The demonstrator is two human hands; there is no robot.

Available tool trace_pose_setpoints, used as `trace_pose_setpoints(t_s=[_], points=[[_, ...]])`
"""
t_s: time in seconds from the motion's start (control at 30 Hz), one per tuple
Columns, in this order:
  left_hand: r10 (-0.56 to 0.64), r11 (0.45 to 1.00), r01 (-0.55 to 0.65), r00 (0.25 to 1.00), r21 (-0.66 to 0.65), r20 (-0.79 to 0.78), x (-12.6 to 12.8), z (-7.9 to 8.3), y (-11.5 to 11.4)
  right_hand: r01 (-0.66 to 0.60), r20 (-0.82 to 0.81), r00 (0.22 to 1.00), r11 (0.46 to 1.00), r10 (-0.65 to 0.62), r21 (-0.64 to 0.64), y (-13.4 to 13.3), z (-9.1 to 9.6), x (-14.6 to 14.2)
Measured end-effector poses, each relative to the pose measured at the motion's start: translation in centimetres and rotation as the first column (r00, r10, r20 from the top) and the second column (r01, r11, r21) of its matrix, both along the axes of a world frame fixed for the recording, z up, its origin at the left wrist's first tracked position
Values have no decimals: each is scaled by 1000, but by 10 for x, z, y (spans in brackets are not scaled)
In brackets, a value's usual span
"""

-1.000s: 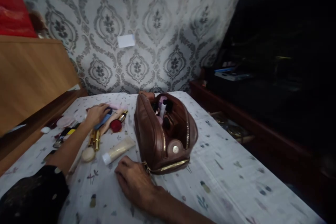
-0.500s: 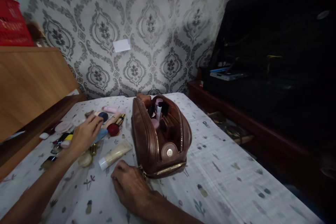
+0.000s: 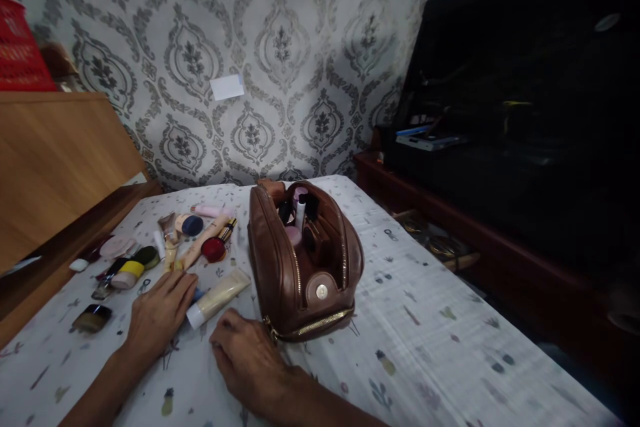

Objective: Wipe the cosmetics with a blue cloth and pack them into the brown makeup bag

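Note:
My left hand is palm down over the cloth with its fingers bent; a small blue edge shows beside the fingertips, its kind hidden. Close by lies a cream tube with a white cap. My right hand rests on the cloth, fingers curled in, with nothing visible in it. Just beyond it stands a brown toiletry bag, unzipped, holding several cosmetics, among them a white stick. Past my left fingers lie a beige tube, a round red item and a dark-blue-capped jar.
At the left are a yellow-banded jar, a pink compact and a black-lidded jar. A wooden cabinet borders the patterned cloth on the left. A dark piece of furniture stands right; wallpaper covers the back wall.
My left hand has drawn back toward me from among the cosmetics, and the blue thing has shifted nearer with it. The dark-blue-capped jar is now uncovered. My right hand stays put.

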State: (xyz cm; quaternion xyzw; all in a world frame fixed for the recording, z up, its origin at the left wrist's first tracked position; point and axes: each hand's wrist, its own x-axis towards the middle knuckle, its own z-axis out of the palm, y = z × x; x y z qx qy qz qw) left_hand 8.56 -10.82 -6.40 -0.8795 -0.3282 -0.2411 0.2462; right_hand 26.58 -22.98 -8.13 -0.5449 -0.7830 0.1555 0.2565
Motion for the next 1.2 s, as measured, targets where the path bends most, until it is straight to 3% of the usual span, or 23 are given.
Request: trace_pose_setpoints(t_s=[0.33,0.7,0.97,1.2], points=[[-21,1000,21,1000,11,-2,-1,-1,-3,-10,-11,1000,1000,10,21,1,-3,0],[-22,998,23,1000,-59,10,-2,-1,-2,-18,59,998,999,20,-28,-1,9,2],[-50,998,51,997,-30,55,-5,3,0,-1,40,999,1000,2,-10,0,7,1],[-5,1000,6,1000,-26,21,-13,1,5,-14,5,1000,1000,14,17,0,0,1]])
